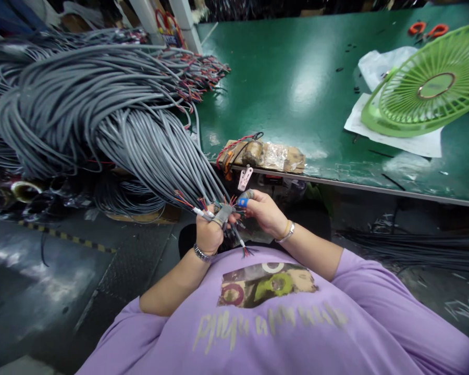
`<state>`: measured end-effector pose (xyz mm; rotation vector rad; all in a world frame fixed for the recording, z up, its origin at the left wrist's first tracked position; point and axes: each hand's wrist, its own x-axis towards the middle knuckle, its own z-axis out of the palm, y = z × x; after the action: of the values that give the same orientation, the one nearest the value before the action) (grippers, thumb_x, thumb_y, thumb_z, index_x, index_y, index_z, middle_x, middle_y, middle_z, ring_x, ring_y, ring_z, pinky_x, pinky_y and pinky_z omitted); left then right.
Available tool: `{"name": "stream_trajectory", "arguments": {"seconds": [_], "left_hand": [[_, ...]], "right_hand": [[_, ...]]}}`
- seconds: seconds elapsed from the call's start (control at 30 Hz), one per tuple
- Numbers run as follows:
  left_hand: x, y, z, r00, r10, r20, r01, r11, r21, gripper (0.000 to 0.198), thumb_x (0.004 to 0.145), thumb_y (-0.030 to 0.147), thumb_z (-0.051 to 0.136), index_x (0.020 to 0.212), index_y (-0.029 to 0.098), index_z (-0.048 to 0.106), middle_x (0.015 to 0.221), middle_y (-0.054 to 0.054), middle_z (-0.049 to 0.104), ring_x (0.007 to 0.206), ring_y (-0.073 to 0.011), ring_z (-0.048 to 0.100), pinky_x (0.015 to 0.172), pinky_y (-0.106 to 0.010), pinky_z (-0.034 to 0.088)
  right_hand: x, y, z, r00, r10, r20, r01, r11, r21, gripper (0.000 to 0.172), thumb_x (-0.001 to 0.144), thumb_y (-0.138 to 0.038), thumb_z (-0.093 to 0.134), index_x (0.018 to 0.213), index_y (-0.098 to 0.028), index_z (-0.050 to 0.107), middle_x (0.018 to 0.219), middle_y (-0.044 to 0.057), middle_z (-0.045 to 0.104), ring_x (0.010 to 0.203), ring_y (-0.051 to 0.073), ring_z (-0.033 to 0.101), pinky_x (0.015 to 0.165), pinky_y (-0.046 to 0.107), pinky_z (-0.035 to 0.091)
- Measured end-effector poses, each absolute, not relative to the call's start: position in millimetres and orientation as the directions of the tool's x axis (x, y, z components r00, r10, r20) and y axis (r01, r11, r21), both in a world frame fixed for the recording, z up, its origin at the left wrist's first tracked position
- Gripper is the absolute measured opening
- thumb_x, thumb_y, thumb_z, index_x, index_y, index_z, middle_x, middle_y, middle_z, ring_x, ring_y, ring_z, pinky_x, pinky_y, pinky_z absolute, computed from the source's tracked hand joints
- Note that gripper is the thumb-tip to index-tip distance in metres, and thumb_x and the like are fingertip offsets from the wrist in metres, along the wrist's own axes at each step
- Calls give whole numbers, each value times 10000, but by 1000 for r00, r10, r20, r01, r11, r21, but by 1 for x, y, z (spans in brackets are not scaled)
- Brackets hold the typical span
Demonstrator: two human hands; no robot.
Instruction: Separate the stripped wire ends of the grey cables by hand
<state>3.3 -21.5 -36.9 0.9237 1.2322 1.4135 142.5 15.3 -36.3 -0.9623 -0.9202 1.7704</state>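
Observation:
My left hand (210, 233) is closed round the ends of several grey cables (152, 151), its thumb wrapped in grey tape. Thin coloured wires (233, 202) fan out of the stripped cable end beside that thumb. Against these wires, the fingertips of my right hand (266, 212) are pinched together; grey and blue tape covers its fingers. More bared wire ends (184, 199) stick out to the left of my left hand. Below the hands, another cable end with split wires (247, 251) hangs in front of the purple shirt. The exact wire in the right fingertips is too small to make out.
A motor-like part on a wooden board (254, 153), with a pink clip (245, 178), sits at the edge of the green table (273, 67). A green fan (433, 88) and orange-handled scissors (426, 31) are at the right. Large cable bundles (62, 94) fill the left.

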Motion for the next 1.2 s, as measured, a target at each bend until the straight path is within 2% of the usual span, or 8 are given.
{"name": "stream_trajectory", "arguments": {"seconds": [0.17, 0.27, 0.4, 0.5, 0.63, 0.97, 1.2], "left_hand": [[1, -17, -32, -211, 972, -101, -236, 50, 970, 324, 656, 408, 776, 623, 149, 584, 477, -5, 598, 549, -168, 682, 377, -169, 352], [-3, -13, -26, -86, 989, -118, -251, 93, 964, 337, 659, 405, 775, 588, 141, 578, 456, -13, 578, 512, -164, 664, 375, -173, 346], [-7, -4, -16, 122, 981, -153, -263, 181, 948, 315, 651, 398, 782, 615, 133, 617, 419, -9, 548, 453, -164, 629, 372, -190, 345], [-5, 3, -9, 188, 965, -180, -276, 228, 934, 325, 645, 405, 784, 600, 138, 605, 397, -4, 526, 443, -173, 625, 386, -201, 358], [1, 9, -7, 205, 956, -208, -278, 261, 924, 314, 634, 387, 786, 600, 139, 597, 400, -6, 525, 440, -169, 617, 365, -191, 309], [5, 12, -13, 238, 945, -226, -241, 283, 928, 305, 623, 365, 784, 568, 132, 597, 415, -22, 546, 411, -144, 588, 353, -180, 279], [6, 6, -11, 196, 958, -210, -238, 255, 937, 310, 626, 373, 785, 570, 140, 589, 406, -13, 539, 429, -158, 608, 358, -187, 300]], "right_hand": [[152, 15, -43, -230, 947, -222, -406, -301, -863, 189, 637, -285, 721, 651, -168, 573, 545, -60, 493, 502, 60, 390, 505, 211, 336], [159, 27, -45, -189, 948, -254, -508, -316, -801, 268, 679, -390, 737, 737, -174, 588, 617, -53, 530, 519, 56, 409, 523, 202, 376], [160, 49, -38, -342, 884, -318, -488, -456, -745, 470, 720, -619, 683, 818, -162, 635, 725, 1, 605, 562, 70, 482, 527, 201, 422], [154, 58, -31, -438, 848, -299, -467, -499, -730, 539, 757, -692, 612, 861, -165, 660, 713, 4, 603, 566, 80, 490, 532, 208, 439], [147, 59, -27, -427, 874, -231, -505, -443, -740, 534, 730, -672, 667, 878, -159, 676, 647, -24, 560, 551, 77, 462, 532, 209, 428], [139, 58, -30, -354, 914, -199, -630, -390, -671, 472, 676, -577, 770, 810, -132, 684, 644, -21, 569, 569, 76, 440, 554, 221, 379], [145, 57, -33, -448, 854, -265, -595, -506, -625, 607, 745, -761, 564, 811, -164, 651, 684, 8, 591, 574, 106, 493, 560, 244, 450]]}}
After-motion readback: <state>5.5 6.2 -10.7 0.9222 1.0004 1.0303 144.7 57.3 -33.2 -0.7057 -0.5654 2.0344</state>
